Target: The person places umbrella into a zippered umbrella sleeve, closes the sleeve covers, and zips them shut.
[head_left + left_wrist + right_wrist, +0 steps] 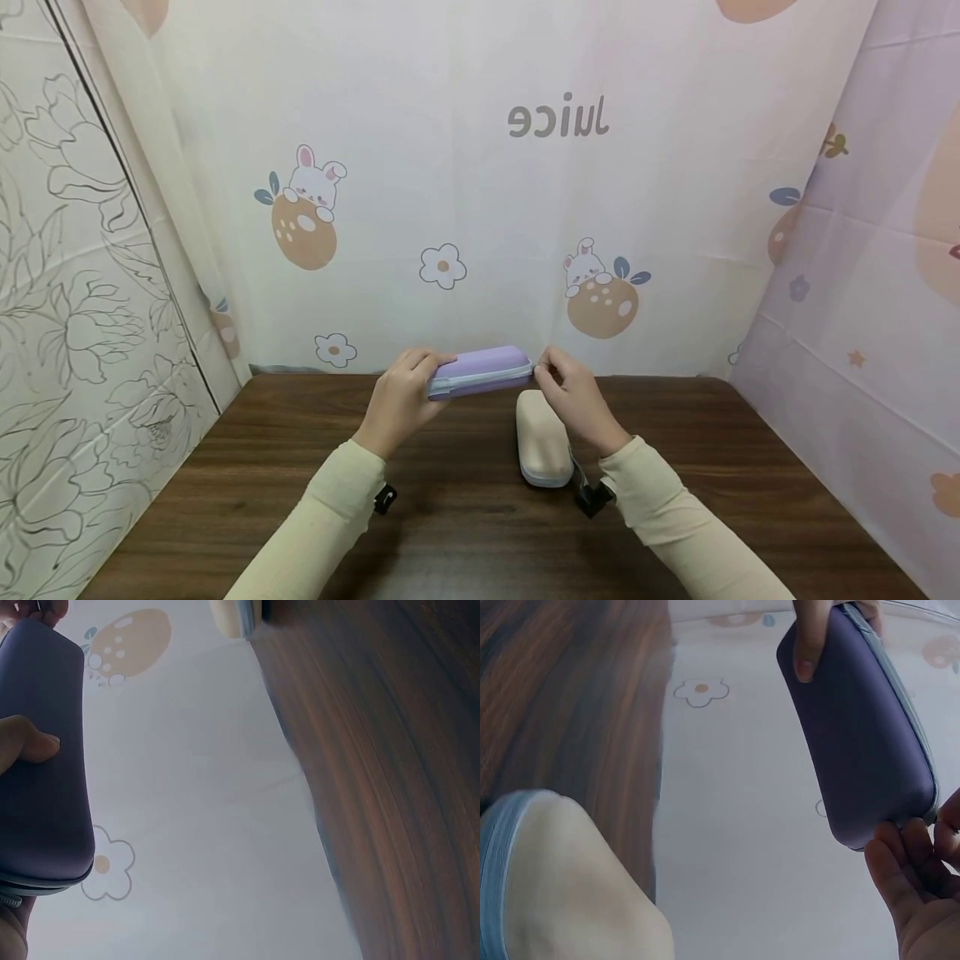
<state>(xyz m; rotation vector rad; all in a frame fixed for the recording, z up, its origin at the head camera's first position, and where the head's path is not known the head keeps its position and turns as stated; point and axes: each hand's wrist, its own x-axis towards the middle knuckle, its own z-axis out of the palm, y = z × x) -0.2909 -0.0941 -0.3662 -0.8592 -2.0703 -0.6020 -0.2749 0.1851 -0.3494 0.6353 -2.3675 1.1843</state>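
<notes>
A purple zippered hard case (pixel 483 362) with a pale zip band is held up above the back of the table. My left hand (pixel 399 396) grips its left end, the thumb lying on the shell in the left wrist view. At the opposite end, my right hand (pixel 576 398) pinches the zipper pull at the zip's corner, most of it covered by the fingers. More fingertips (pixel 891 834) of that hand sit right at the case's end in the right wrist view. The zip line looks closed along the visible side.
A cream hard case (pixel 542 433) with a grey-blue zip band lies on the dark wooden table (pixel 450 525), below the right hand. Behind the table hangs a printed curtain (pixel 480 192), with more fabric at both sides. A black strap device (pixel 594 498) shows by the right wrist.
</notes>
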